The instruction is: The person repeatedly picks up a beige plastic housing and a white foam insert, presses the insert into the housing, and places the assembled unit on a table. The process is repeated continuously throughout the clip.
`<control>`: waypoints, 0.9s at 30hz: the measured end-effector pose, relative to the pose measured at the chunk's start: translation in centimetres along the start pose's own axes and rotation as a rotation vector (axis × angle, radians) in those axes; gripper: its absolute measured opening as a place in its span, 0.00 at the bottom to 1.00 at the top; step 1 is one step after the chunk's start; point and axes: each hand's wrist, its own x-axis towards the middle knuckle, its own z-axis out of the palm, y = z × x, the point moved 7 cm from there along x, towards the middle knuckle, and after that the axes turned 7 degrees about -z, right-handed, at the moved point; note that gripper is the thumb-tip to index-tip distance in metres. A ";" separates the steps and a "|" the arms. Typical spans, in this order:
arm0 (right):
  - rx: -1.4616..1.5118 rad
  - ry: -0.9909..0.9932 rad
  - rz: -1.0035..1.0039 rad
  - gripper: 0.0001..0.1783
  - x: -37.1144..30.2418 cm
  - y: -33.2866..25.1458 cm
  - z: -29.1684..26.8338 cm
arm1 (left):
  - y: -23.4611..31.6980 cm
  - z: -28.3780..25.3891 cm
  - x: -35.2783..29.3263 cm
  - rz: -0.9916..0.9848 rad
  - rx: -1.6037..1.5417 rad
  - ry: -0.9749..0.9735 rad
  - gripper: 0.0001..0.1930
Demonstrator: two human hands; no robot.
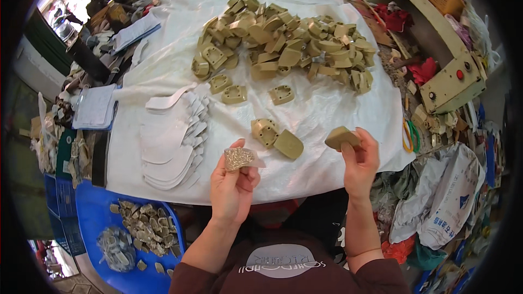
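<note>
In my left hand (233, 189), fingers closed, is a small gold glittery piece (239, 159) with a pale, see-through edge. My right hand (360, 166) pinches an olive-tan shoe heel (342, 138) between thumb and fingers. Between my hands, on the white cloth, lie a heel with holes in its top face (265, 132) and another tan heel (289, 144) with its smooth side showing. A few single heels (281, 95) lie beyond them. Behind these is a large heap of tan heels (278, 38).
Curved white pieces (168, 130) lie overlapped at the left. Below, a blue tub (103, 264) holds many gold glittery pieces (150, 228). A clipboard (93, 108) sits at the left edge. A beige machine (455, 83) with a red button and white plastic bags (441, 201) occupy the right side.
</note>
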 end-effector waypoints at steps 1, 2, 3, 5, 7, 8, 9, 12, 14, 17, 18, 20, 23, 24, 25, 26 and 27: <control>0.049 -0.092 -0.039 0.18 -0.4 -1.6 1.3 | -0.4 -0.3 -0.3 0.004 0.014 0.006 0.18; 0.093 -0.174 -0.082 0.18 -0.7 -3.7 2.5 | -0.7 -0.2 -0.7 -0.001 0.030 0.003 0.18; 0.132 -0.257 -0.125 0.18 -1.2 -4.9 3.5 | -1.2 -0.4 -0.8 -0.005 0.039 -0.002 0.18; 0.272 -0.485 -0.172 0.16 -2.9 -6.4 5.7 | -2.1 -0.1 -1.1 -0.037 0.000 0.024 0.19; 0.317 -0.633 -0.225 0.13 -3.9 -7.7 7.5 | -2.7 0.0 -0.8 -0.046 0.011 0.012 0.19; 0.311 -0.722 -0.241 0.14 -4.4 -8.0 8.3 | -2.9 -0.2 -0.8 -0.037 0.043 -0.002 0.20; 0.290 -0.750 -0.222 0.14 -4.7 -7.9 8.8 | -2.9 -0.3 -0.8 -0.028 0.073 -0.017 0.20; 0.199 -0.789 -0.229 0.17 -5.6 -7.0 9.7 | -3.1 0.5 -1.6 -0.117 0.078 -0.051 0.21; 0.102 -0.751 -0.315 0.22 -5.6 -5.9 9.7 | -3.5 0.8 -1.6 -0.119 0.069 -0.062 0.22; 0.194 -0.683 -0.259 0.21 -5.6 -5.3 9.3 | -3.6 0.9 -1.6 -0.154 0.035 -0.077 0.23; 0.216 -0.658 -0.242 0.21 -5.5 -5.3 9.1 | -3.5 0.8 -1.8 -0.153 0.005 -0.098 0.23; 0.231 -0.636 -0.196 0.20 -5.5 -5.1 9.0 | -3.2 1.1 -2.1 -0.152 -0.055 -0.140 0.24; 0.294 -0.611 -0.153 0.20 -5.5 -4.6 8.5 | -2.8 1.2 -2.3 -0.115 0.097 -0.123 0.24; 0.325 -0.606 -0.143 0.20 -5.4 -4.4 8.3 | -2.6 0.9 -2.2 -0.066 0.137 -0.113 0.23; 0.308 -0.578 -0.156 0.21 -5.2 -4.5 7.9 | -2.4 0.6 -2.0 -0.017 0.177 -0.103 0.23; 0.285 -0.550 -0.166 0.21 -4.9 -4.6 7.5 | -2.3 0.2 -1.8 0.028 0.213 -0.094 0.22; 0.262 -0.523 -0.176 0.22 -4.6 -4.8 7.3 | -2.2 -0.2 -1.7 0.048 0.238 -0.070 0.21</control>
